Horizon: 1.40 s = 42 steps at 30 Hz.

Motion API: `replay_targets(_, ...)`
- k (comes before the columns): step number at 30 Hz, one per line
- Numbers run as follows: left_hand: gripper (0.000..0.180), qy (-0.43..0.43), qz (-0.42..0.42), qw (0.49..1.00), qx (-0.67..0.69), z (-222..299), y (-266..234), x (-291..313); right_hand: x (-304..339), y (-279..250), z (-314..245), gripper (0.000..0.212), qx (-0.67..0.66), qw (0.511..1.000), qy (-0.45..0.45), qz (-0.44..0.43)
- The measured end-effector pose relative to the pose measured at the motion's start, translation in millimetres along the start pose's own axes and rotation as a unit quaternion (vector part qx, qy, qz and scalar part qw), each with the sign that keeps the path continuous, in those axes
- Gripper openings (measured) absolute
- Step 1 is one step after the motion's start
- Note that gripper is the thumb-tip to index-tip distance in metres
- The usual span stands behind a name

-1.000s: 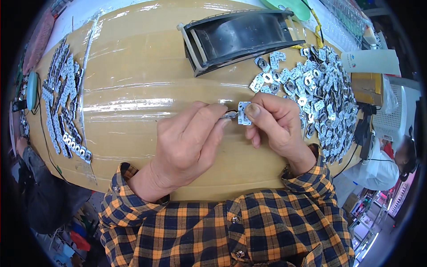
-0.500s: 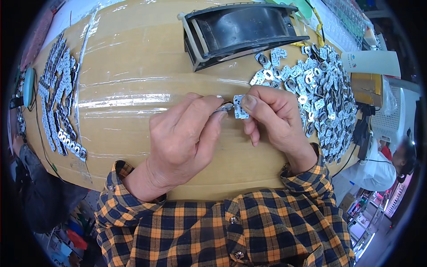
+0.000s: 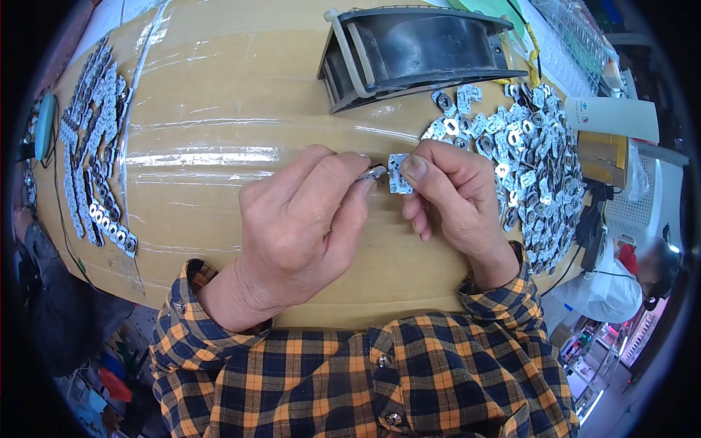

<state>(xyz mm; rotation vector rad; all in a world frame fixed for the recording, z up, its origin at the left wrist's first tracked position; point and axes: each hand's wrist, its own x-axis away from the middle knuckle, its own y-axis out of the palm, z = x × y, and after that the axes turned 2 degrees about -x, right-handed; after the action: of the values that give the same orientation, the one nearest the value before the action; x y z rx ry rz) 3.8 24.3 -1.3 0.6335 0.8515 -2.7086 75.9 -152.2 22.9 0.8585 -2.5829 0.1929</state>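
Observation:
Above the middle of the table, my left hand [image 3: 303, 219] is closed in a pinch on a small circuit board piece [image 3: 374, 173], seen nearly edge-on and mostly covered by the fingers. Facing it, my right hand [image 3: 460, 197] grips a small white circuit board [image 3: 398, 174] between thumb and bent fingers, its dotted face showing. A thin dark strip lies between the two pieces; whether it joins them I cannot tell. Close to my right hand spreads a loose heap of small white boards [image 3: 527, 179], many with dark round parts.
Rows of similar boards [image 3: 91, 146] lie at the table's left. A black-framed fan [image 3: 431, 51] stands at the back. Beyond the heap are a cardboard box [image 3: 602, 157] and a white perforated basket [image 3: 635, 201]. Another person in white [image 3: 602, 285] is at the far right.
The view has shifted slightly, so the fan and heap sit farther right. Both hands keep their pinches, with only slight movement of the held pieces.

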Motion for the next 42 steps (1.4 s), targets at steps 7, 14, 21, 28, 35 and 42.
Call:
replay_targets(7,0.019,0.04,-0.045,0.998,0.002,1.4,-1.8,2.4,2.3,3.2,1.3,0.029,0.008,0.999,-0.01,0.034)
replay_targets(14,0.017,0.01,-0.051,0.994,0.1,-0.2,3.4,4.5,1.3,-5.3,6.1,0.024,0.334,0.903,-0.243,0.123)
replay_targets(21,0.014,-0.353,-0.161,0.834,0.394,8.7,-15.1,-5.2,9.8,-11.8,-0.8,0.022,0.168,0.968,-0.188,0.001)
replay_targets(28,0.011,-0.29,-0.13,0.887,0.335,2.6,-12.3,0.3,5.8,-15.2,5.4,0.03,0.367,0.897,-0.233,0.076)
replay_targets(35,0.013,-0.26,-0.205,0.873,0.357,0.2,-17.5,-1.0,10.2,-9.6,3.1,0.028,0.182,0.96,-0.21,-0.038)
replay_targets(42,0.015,-0.304,-0.166,0.852,0.393,2.8,-13.9,-0.4,9.0,-7.7,6.4,0.02,0.208,0.946,-0.245,-0.05)
